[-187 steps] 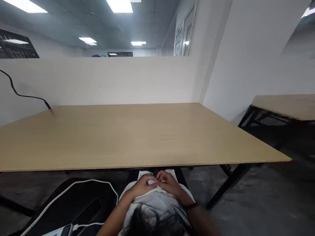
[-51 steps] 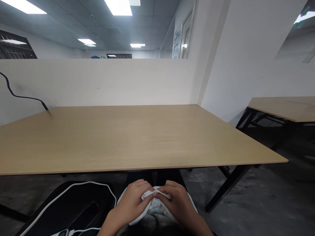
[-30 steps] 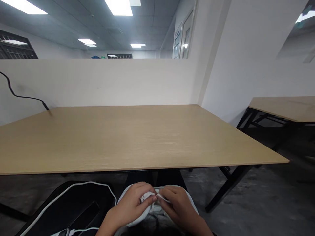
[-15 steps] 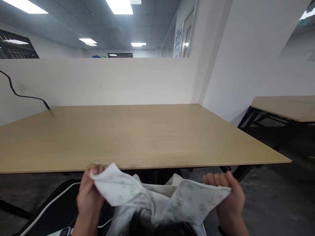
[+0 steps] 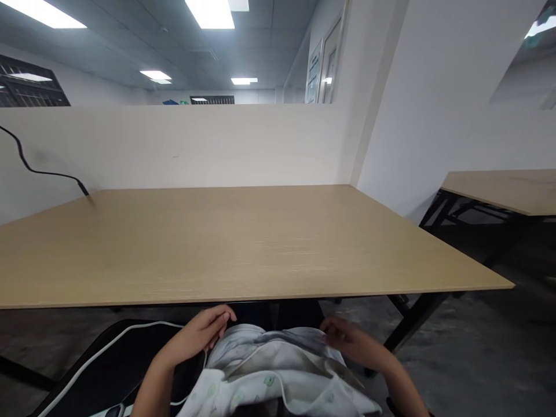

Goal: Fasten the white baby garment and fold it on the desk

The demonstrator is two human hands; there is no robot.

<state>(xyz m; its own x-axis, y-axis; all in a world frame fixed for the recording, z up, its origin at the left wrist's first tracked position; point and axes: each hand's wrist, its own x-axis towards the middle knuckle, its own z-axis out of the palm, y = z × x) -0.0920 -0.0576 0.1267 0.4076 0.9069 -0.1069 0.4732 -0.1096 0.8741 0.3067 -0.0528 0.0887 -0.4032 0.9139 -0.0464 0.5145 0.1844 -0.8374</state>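
Cloth [image 5: 278, 370]: white, with small green prints; lies bunched on the lap, below the near edge of the desk and between the two hands.
Left hand [image 5: 197, 336]: rests at the cloth's left edge. Fingers [image 5: 219, 318] lie half-curled and loose, touching the fabric rather than gripping it.
Right hand [image 5: 354, 341]: blurred, at the cloth's right edge. Whether its fingers pinch the fabric or only lie on it cannot be told.
White cable [image 5: 130, 333]: runs over the dark bag [image 5: 125, 359] just left of the left forearm; a thin strand also crosses the cloth.
Step in hand (judgement): spreading and smoothing the cloth on the lap.
Method: take one edge in each hand, pull outward evenly, and flatten folds from the middle toward the hems.
Caution: keep the cable strand out of the folds; lift it off before drawing the fabric taut.
Desk [image 5: 243, 243]: light wood top, directly ahead of the hands.
Black cord [image 5: 39, 168]: hangs over the partition [image 5: 195, 145] onto the desk's far left corner.
Second desk [image 5: 508, 188]: well apart, far right.
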